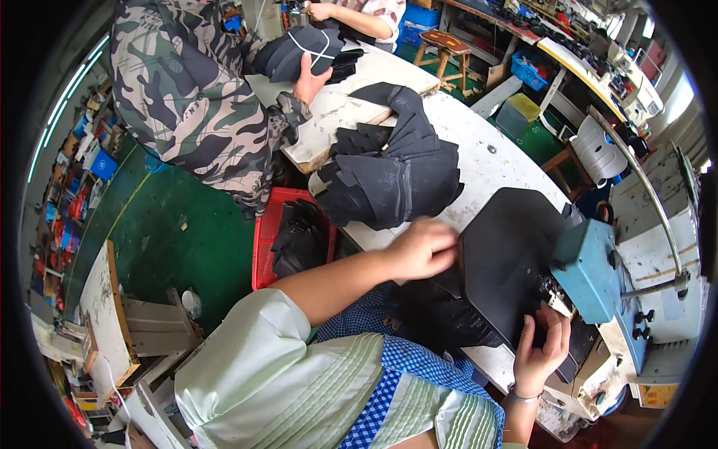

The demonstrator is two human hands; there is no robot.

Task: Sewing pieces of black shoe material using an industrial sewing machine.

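Clock directions taken in the head view, 12 at the top edge. A wide black panel [512,251] is seen on the white worktable [516,168], its long axis running roughly from 12 to 6. Its right side is set close against the blue machine head [587,258], at 3 from the panel's middle.

Left hand [422,248]: placed at the panel's left edge, so the panel lies at 3 from it. Fingers are curled; whether the edge is pinched cannot be told.

Right hand [540,344]: placed by the panel's lower right edge, panel at 11 to 12, machine head at 1. Fingers are bent toward the needle area; a grip cannot be confirmed. Of the two, the right is nearer the machine.

Dark pieces [445,314] are bunched below the panel, at 7. A fanned black stack [396,168] is noted at 10, a red basket [257,254] at 9 from the left hand. Further off at 11, a tied bundle [295,56] is held by a co-worker's hand [310,78].

Writing: dark lettering is noted on the camouflage top [172,112], left uncopied. A pale emblem on a blue bin [103,165] is too small to be made out.
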